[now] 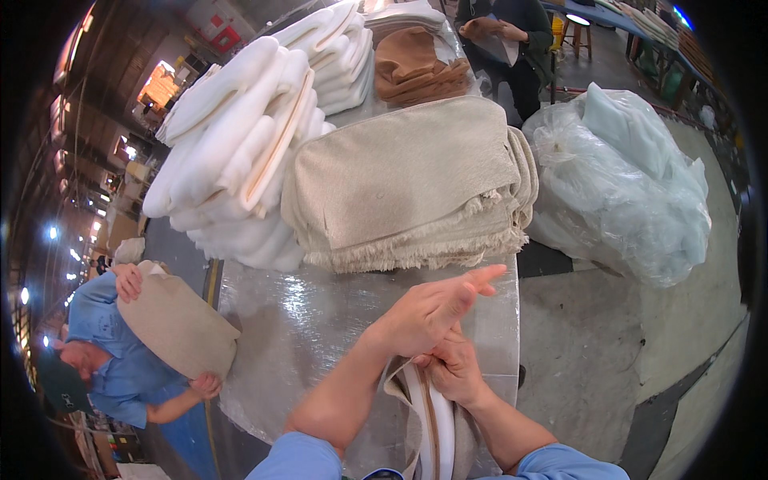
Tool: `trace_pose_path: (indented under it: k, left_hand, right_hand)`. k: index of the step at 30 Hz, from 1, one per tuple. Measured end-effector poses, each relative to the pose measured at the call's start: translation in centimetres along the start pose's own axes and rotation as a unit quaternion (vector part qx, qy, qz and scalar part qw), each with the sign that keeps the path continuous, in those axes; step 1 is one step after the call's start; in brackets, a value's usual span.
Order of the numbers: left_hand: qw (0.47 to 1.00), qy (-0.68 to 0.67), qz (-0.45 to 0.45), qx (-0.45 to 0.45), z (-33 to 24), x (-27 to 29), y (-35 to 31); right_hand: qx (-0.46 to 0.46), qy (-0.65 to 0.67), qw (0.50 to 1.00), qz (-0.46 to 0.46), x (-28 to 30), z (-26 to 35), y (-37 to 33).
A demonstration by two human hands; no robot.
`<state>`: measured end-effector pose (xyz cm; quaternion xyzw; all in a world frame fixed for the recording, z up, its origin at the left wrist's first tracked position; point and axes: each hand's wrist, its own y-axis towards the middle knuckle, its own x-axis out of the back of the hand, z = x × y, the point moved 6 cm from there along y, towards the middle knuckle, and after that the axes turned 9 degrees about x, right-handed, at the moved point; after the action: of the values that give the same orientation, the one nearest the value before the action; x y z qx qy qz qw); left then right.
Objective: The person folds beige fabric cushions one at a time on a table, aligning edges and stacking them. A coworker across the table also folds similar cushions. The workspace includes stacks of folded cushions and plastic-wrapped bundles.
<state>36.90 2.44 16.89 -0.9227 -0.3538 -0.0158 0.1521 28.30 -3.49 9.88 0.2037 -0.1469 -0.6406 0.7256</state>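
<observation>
Here, left hand [432, 308] flat, fingers outstretched, right hand [452, 370] fingers gripping foam pad [438, 424].

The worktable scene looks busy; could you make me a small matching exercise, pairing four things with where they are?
Things:
1. Stack of beige covers
2. White foam inserts
3. Clear plastic bag
4. White pad in a beige cover

Places:
A. On the floor, right of the table
B. At the near edge, between the left hand and right hand
C. Middle of the table
D. Piled at the table's far left

Pairs: 1-C, 2-D, 3-A, 4-B
</observation>
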Motion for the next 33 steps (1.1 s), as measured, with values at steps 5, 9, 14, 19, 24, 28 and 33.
trace_pose_path:
  k: [5,9,14,19,24,28,33]
  left_hand:
    - [0.842,-0.395,-0.279,-0.24,5.2,4.7,-4.1]
    - [0.825,-0.454,-0.335,0.045,13.7,2.5,-4.7]
    - [0.812,-0.498,-0.29,0.095,14.0,0.4,-4.8]
    - [0.868,-0.38,-0.314,0.064,11.4,1.7,-3.7]
    - [0.858,-0.412,-0.306,0.006,10.7,1.4,-3.1]
    - [0.846,-0.438,-0.304,0.024,9.9,0.0,-3.1]
    - [0.867,-0.361,-0.34,0.037,9.0,-1.0,-4.5]
  right_hand:
    - [0.056,-0.024,0.998,0.011,0.6,0.5,0.6]
    - [0.091,-0.051,0.994,0.026,0.7,1.1,1.5]
    - [-0.066,0.274,0.958,-0.053,2.4,-5.1,6.3]
    - [-0.178,0.206,0.962,0.008,0.1,-7.0,12.8]
    - [-0.087,0.124,0.988,0.025,-2.2,-6.1,11.1]
    - [0.006,0.033,0.998,0.048,-1.1,-4.9,10.4]
    - [0.013,-0.044,0.997,0.063,-0.2,-3.6,9.2]
